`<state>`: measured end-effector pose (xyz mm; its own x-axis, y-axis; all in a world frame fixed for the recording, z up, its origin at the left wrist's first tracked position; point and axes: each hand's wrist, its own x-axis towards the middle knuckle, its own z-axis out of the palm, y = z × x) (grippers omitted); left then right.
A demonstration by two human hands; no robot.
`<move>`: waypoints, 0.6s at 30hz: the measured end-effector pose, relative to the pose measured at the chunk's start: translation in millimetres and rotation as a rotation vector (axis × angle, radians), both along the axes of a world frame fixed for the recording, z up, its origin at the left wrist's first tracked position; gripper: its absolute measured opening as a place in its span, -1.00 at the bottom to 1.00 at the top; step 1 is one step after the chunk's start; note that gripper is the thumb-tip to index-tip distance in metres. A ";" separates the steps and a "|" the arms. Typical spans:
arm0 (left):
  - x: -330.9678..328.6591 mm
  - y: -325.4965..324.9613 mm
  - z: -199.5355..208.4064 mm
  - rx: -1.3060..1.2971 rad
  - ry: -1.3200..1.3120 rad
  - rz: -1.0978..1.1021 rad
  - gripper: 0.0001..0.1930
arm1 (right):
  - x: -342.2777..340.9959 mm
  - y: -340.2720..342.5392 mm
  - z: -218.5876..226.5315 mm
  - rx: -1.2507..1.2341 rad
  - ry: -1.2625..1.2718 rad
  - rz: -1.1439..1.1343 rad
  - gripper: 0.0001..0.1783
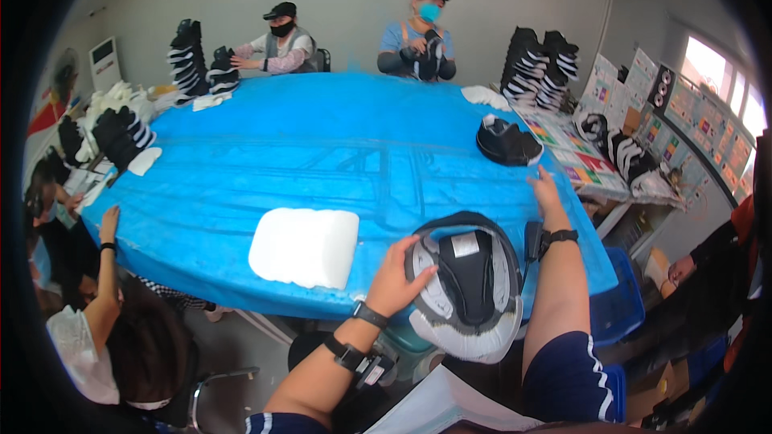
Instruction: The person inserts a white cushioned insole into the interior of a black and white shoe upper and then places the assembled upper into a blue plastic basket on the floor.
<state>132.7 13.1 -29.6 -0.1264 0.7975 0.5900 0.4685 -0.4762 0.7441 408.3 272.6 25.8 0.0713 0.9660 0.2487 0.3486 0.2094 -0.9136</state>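
A grey and black padded helmet liner is at the table's near edge, its hollow side with a white label facing up. My left hand grips its left rim, thumb over the edge. Farther off, my right hand reaches forward, open, with fingers extended and nothing seen in them. Just beyond those fingertips rests a second, black liner, apart from the hand. Left of my left hand lies a stack of white sheets, possibly cloth or thin foam.
Blue sheeting covers the big table. Tall stacks of liners stand at the far right, others at the left. Two people work across the table; another person's arm rests on the left edge. A blue bin stands at right.
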 end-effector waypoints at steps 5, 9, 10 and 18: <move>-4.0 -4.2 -1.6 -0.042 -0.003 0.031 -0.41 | -32.3 26.2 2.0 0.013 -0.238 0.083 -0.27; -1.8 -0.9 -3.3 -0.042 0.018 0.031 -0.41 | -34.5 76.3 -0.3 0.164 -0.776 0.142 -0.21; -1.1 0.1 -4.5 -0.033 0.008 0.033 -0.41 | -43.0 80.6 4.3 0.184 -0.824 0.152 -0.19; 2.5 -1.1 -17.3 -0.081 -0.035 0.061 -0.50 | -83.1 100.4 18.6 0.176 -1.184 0.007 -0.31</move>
<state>135.2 12.0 -46.8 -0.1957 0.8327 0.5180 0.4675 -0.3851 0.7957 325.2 372.9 44.4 -0.2960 0.9117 0.2850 0.9524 0.3044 0.0156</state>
